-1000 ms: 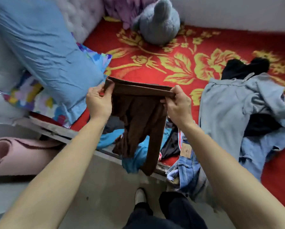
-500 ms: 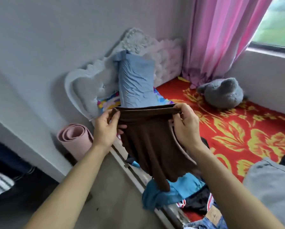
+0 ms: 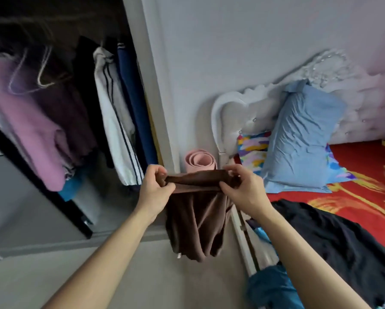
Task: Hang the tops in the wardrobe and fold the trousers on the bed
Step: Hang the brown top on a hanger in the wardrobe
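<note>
**A:** Is there any writing to read in the head view?

**B:** Only a small white tag (image 3: 178,255) at the lower hem of the brown garment (image 3: 196,224). It is too small and blurred to read.

**A:** Where is that garment?

**B:** In the middle of the frame, hanging over the floor between the wardrobe (image 3: 155,90) on the left and the bed (image 3: 360,166) on the right. The left hand (image 3: 154,188) and the right hand (image 3: 242,190) each pinch its banded top edge. The fingers are curled tight on the cloth, and the band is stretched between them.

**A:** What else is around?

**B:** At upper left, a lilac top (image 3: 31,130), a white striped garment (image 3: 115,121) and a navy garment (image 3: 133,103) hang in the wardrobe. A rolled pink mat (image 3: 200,161) stands at the wall beside the white headboard (image 3: 254,108). A blue pillow (image 3: 303,139) leans on that headboard at upper right. At lower right a black garment (image 3: 334,241) lies on the red sheet, and a teal cloth (image 3: 269,288) hangs at the bed's edge.

**A:** Does anything stand in the way?

**B:** The stretched band and the hands hide the mat's lower part.
</note>
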Action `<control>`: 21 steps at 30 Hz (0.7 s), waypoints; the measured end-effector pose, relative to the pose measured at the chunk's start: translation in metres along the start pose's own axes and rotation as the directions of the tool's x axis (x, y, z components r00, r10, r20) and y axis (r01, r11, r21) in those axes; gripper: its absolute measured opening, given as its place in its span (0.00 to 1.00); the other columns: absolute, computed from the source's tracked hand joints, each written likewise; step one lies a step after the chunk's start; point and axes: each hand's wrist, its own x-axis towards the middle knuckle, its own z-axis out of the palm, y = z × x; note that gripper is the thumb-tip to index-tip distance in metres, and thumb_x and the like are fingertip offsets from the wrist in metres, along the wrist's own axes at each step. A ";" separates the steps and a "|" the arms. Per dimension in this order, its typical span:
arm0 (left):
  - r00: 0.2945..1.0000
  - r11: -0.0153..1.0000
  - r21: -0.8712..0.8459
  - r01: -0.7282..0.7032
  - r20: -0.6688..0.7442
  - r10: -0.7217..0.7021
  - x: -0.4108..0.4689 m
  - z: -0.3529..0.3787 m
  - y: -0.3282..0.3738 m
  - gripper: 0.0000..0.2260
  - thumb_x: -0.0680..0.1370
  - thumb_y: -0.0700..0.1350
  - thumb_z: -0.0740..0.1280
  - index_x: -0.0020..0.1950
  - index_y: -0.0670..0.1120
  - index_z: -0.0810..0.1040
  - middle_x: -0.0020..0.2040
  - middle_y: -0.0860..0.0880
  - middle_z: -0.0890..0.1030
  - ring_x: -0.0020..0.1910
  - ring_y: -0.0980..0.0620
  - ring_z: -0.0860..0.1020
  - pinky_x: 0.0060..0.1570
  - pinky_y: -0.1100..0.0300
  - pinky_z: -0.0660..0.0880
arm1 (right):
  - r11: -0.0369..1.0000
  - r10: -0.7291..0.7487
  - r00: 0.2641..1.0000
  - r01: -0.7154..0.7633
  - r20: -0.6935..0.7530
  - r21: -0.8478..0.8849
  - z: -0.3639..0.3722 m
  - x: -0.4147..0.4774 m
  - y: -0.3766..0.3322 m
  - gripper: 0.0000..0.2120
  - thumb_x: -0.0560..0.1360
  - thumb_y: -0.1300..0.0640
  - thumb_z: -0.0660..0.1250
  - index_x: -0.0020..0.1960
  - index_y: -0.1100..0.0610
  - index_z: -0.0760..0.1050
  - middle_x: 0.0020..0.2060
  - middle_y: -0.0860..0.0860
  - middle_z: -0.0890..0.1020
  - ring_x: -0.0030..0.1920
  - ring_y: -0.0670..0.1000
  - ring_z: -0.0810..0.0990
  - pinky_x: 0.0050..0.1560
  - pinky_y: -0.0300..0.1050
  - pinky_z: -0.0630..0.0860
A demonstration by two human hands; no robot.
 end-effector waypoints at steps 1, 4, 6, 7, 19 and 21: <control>1.000 1.000 0.011 -0.010 -0.022 0.010 0.005 -0.021 -0.005 0.17 0.70 0.34 0.68 0.48 0.55 0.71 0.43 0.53 0.73 0.37 0.65 0.71 0.40 0.70 0.70 | 1.000 0.007 0.998 -0.006 0.059 -0.022 0.016 0.007 -0.012 0.22 0.67 0.59 0.75 0.60 0.48 0.80 0.39 0.41 0.79 0.41 0.42 0.77 0.44 0.22 0.66; 0.988 1.000 -0.026 -0.012 -0.152 0.008 0.022 -0.084 -0.023 0.20 0.71 0.33 0.67 0.50 0.59 0.72 0.48 0.55 0.76 0.44 0.66 0.74 0.43 0.74 0.69 | 0.993 -0.038 0.983 0.058 0.180 -0.104 0.070 0.026 -0.053 0.21 0.68 0.58 0.72 0.61 0.48 0.80 0.39 0.40 0.77 0.40 0.40 0.77 0.40 0.24 0.66; 0.974 0.994 -0.113 0.002 -0.224 -0.027 0.037 -0.129 -0.040 0.20 0.72 0.34 0.67 0.51 0.59 0.74 0.51 0.55 0.78 0.49 0.62 0.77 0.50 0.68 0.72 | 0.987 -0.083 0.980 0.106 0.181 -0.119 0.112 0.037 -0.086 0.08 0.72 0.56 0.72 0.48 0.44 0.82 0.34 0.36 0.75 0.36 0.34 0.75 0.37 0.23 0.67; 0.967 0.986 -0.165 0.014 -0.249 -0.055 0.045 -0.152 -0.049 0.18 0.73 0.34 0.68 0.51 0.59 0.76 0.51 0.54 0.80 0.51 0.59 0.78 0.53 0.64 0.74 | 0.986 -0.102 0.981 0.122 0.167 -0.115 0.133 0.043 -0.104 0.09 0.74 0.54 0.71 0.40 0.41 0.77 0.31 0.35 0.73 0.33 0.34 0.74 0.36 0.26 0.68; 0.878 0.993 0.112 -0.022 -0.473 0.073 0.140 -0.348 -0.129 0.14 0.80 0.38 0.65 0.64 0.48 0.81 0.47 0.41 0.80 0.33 0.48 0.82 0.38 0.53 0.82 | 0.990 -0.139 0.980 0.142 0.143 -0.010 0.301 0.108 -0.250 0.13 0.84 0.48 0.56 0.45 0.50 0.71 0.34 0.43 0.77 0.33 0.41 0.76 0.30 0.32 0.69; 0.894 0.972 0.235 0.019 -0.438 0.088 0.157 -0.363 -0.135 0.14 0.80 0.41 0.64 0.64 0.50 0.80 0.41 0.42 0.80 0.32 0.44 0.81 0.38 0.48 0.82 | 0.983 -0.145 0.978 0.159 0.152 -0.089 0.317 0.121 -0.256 0.12 0.84 0.46 0.55 0.49 0.49 0.72 0.35 0.44 0.77 0.33 0.41 0.76 0.30 0.32 0.64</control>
